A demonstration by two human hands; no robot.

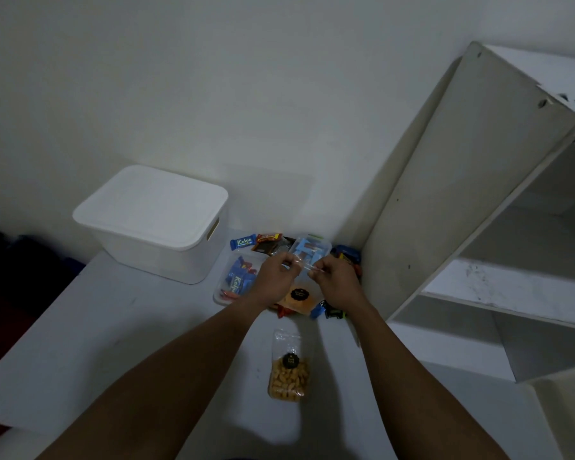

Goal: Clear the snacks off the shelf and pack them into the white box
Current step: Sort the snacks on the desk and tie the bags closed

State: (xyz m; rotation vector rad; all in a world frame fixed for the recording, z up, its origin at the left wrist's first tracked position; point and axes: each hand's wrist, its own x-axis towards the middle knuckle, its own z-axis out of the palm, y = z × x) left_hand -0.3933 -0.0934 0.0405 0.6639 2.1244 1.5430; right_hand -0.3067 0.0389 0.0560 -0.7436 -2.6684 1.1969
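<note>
Snacks are all piled on the white surface (pixel 113 327) in the corner between the white box (pixel 153 224) and the shelf (pixel 478 194), so nothing's packed yet. Biggest thing in view is that shelf on the right, flat matte off-white boards with a few small holes in the side panel, shelves inside looking scuffed. Next the white box, smooth plastic, rounded corners, slot handle on the side, lid on and closed, sitting to the left of the pile and touching nothing I can see.

Both bare forearms reach in from the bottom. Left hand (pixel 274 277) and right hand (pixel 334 282) are close together right over the middle of the pile, each one pinching the crinkly clear top of an orange snack bag (pixel 301 295) with a round black label, held between them.

Under and beside the left hand there's a clear plastic tub (pixel 236 282) full of shiny blue Kalpa wrappers, another clear tub (pixel 309 250) with blue packs just behind the fingers. A loose blue Kalpa bar (pixel 243 243) and a dark brown wrapper (pixel 268 244) lie by the box's corner. Closer to the camera, well apart from the hands, a small clear peanut bag (pixel 289 370) lies flat, lumpy golden nuts inside, same black round sticker
</note>
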